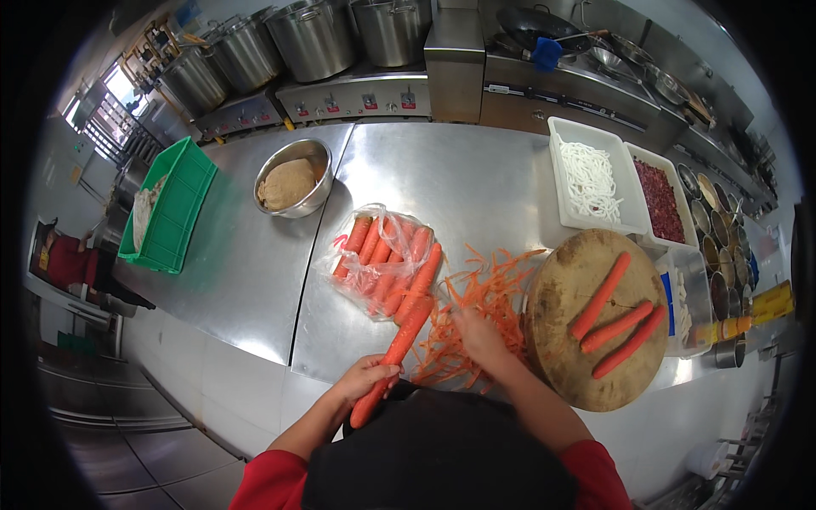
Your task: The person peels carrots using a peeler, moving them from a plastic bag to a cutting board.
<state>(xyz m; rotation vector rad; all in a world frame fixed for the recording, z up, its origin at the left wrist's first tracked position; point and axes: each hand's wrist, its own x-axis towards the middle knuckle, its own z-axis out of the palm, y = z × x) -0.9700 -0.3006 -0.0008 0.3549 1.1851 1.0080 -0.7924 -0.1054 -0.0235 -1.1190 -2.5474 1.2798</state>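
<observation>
My left hand [368, 380] grips a long orange carrot [408, 331] near its lower end, and the carrot slants up and away over the counter edge. My right hand [477, 335] is blurred beside the carrot's far end. Its fingers are closed around a small tool, apparently a peeler [449, 294], whose shape is smeared. Below that hand lies a heap of carrot peelings [503, 280]. A clear plastic bag [349, 288] of several carrots lies beyond my left hand. On a round wooden chopping block [554, 299] to the right rest three carrots [602, 296] without visible skin.
A steel bowl [325, 185] holds a brownish lump, and a green crate [172, 223] stands left. White tubs with white strips [590, 182] and dark red bits [660, 201] sit right, above a clear container [698, 306]. Stockpots [312, 41] line the back; another person [67, 258] is far left.
</observation>
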